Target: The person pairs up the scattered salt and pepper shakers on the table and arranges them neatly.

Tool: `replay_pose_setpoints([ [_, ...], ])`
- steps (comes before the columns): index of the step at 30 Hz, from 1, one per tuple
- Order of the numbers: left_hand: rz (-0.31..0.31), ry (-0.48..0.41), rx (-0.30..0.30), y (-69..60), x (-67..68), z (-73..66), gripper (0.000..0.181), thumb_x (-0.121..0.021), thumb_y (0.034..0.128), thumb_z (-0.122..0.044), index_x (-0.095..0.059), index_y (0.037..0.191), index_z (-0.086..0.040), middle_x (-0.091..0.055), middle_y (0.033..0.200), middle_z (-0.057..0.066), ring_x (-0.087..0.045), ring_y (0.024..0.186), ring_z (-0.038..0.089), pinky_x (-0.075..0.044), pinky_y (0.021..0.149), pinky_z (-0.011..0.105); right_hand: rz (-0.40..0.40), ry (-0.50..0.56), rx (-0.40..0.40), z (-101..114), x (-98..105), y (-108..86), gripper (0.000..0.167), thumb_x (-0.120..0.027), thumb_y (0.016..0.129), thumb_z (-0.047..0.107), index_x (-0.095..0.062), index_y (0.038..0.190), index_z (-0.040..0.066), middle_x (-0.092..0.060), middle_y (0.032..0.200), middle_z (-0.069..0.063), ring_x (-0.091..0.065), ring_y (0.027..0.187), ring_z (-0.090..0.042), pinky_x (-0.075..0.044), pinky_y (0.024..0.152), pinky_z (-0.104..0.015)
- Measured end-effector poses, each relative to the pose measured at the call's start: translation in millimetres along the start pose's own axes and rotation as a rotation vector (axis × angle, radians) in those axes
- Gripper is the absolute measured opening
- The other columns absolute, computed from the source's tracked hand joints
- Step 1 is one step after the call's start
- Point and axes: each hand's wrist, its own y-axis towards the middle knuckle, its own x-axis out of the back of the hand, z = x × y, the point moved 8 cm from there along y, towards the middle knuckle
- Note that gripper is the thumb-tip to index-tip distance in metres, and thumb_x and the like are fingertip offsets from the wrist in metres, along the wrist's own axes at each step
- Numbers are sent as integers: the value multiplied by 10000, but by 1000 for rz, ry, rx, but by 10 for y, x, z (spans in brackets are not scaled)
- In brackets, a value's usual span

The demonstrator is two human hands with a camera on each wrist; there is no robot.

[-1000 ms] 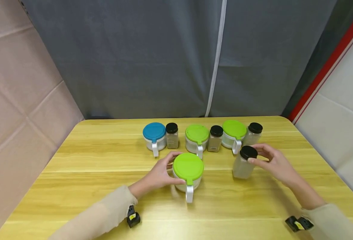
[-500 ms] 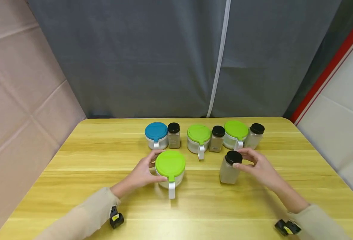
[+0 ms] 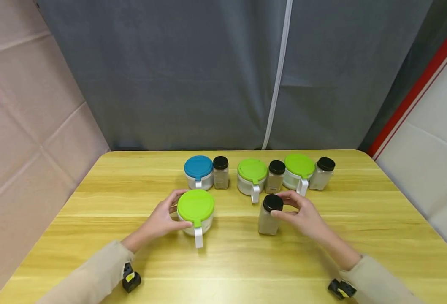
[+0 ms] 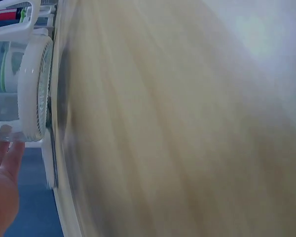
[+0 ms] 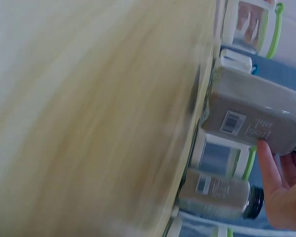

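Note:
In the head view my left hand [image 3: 158, 220] grips a clear seasoning pot with a green lid [image 3: 196, 206] and a white handle, thumb in front and fingers behind. The left wrist view shows fingertips against the pot's clear wall [image 4: 9, 129]. To the right, my right hand [image 3: 306, 216] pinches a square spice jar [image 3: 268, 223] just below its black cap, thumb on the near side. Greyish-brown powder and a barcode label show on that spice jar [image 5: 254, 111] in the right wrist view. Both containers are upright; whether their bases touch the table is hard to tell.
Along the back of the wooden table [image 3: 223, 270] stand a blue-lidded pot [image 3: 198, 167], two green-lidded pots [image 3: 252, 170] [image 3: 299, 166] and black-capped spice jars [image 3: 221, 173] [image 3: 274, 177] [image 3: 321, 174]. A grey curtain [image 3: 185, 84] hangs behind; padded walls flank the table.
Both hands have moved left across the table, the left with the green-lidded pot and the right with the spice jar. The back row stays in place; the head view shifted slightly.

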Motion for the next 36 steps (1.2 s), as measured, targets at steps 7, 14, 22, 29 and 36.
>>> replay_pose_setpoints([
  [7, -12, 4, 5, -6, 88, 69, 768, -758, 645, 17, -318, 1272, 74, -414, 1255, 230, -403, 1126, 355, -347, 904, 469, -19, 41, -13, 48, -187, 63, 416, -732, 725, 141, -545, 1074, 11, -544, 1057, -114, -535, 982, -265, -477, 752, -336],
  [14, -1, -18, -16, 18, 104, 112, 770, -750, 649, 34, -305, 1275, 82, -404, 1258, 229, -399, 1127, 350, -334, 908, 486, -23, 61, -6, 89, -371, 147, 434, -749, 706, 167, -548, 1064, 27, -562, 1042, -97, -534, 995, -256, -416, 822, -477],
  [22, 13, -13, -24, 37, 102, 157, 755, -742, 650, 49, -310, 1269, 77, -398, 1258, 239, -393, 1134, 345, -337, 907, 481, 27, 102, -12, 154, -590, 237, 436, -752, 702, 161, -547, 1066, 38, -571, 1038, -92, -539, 987, -249, -456, 797, -396],
  [29, 28, -20, -32, 53, 90, 175, 751, -740, 658, 41, -308, 1272, 70, -391, 1263, 234, -383, 1143, 346, -332, 912, 480, 71, 145, 16, 244, -724, 317, 428, -728, 723, 95, -537, 1091, -9, -546, 1078, -130, -524, 1003, -271, -461, 795, -332],
  [36, 38, -29, -25, 45, 91, 189, 744, -731, 674, 32, -298, 1279, 60, -378, 1276, 229, -372, 1153, 351, -323, 916, 486, 114, 169, 25, 420, -836, 354, 401, -697, 737, 20, -516, 1084, -68, -532, 1085, -176, -512, 1015, -315, -461, 794, -339],
])
